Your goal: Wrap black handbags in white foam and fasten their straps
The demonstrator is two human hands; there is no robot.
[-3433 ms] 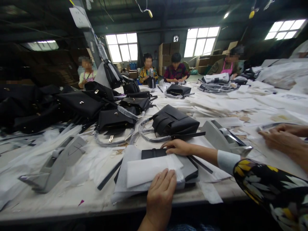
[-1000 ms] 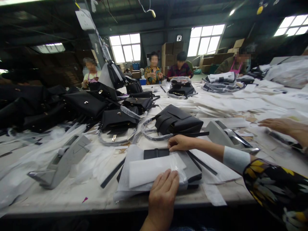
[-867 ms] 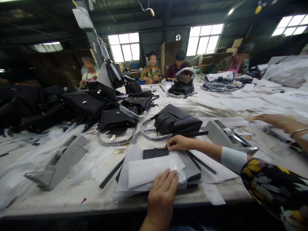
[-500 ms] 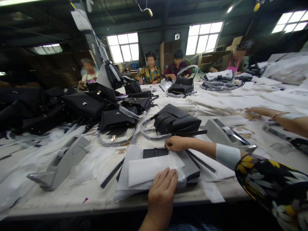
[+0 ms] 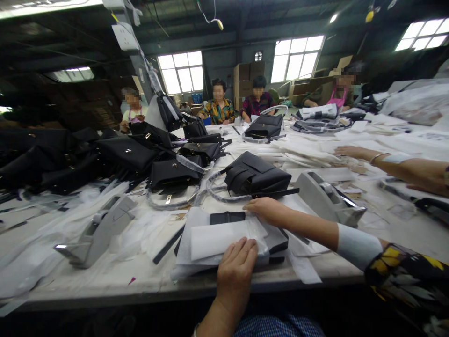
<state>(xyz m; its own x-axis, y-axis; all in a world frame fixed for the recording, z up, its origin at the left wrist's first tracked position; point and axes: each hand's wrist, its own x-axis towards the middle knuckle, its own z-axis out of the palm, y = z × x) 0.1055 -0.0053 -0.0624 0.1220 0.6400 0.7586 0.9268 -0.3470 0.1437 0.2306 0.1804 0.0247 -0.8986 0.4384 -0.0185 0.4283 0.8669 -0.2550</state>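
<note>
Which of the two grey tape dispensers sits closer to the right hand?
The right dispenser, just beyond the right hand and its forearm. The left dispenser lies far off, on the other side of the white-wrapped black piece.

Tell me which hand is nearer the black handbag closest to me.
Right. The right hand lies just before the handbag; the left hand rests farther back, on the white wrapping.

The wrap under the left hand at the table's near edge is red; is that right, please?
Not quite: the head view shows that the wrap under the left hand at the table's near edge is white, not red.
</note>
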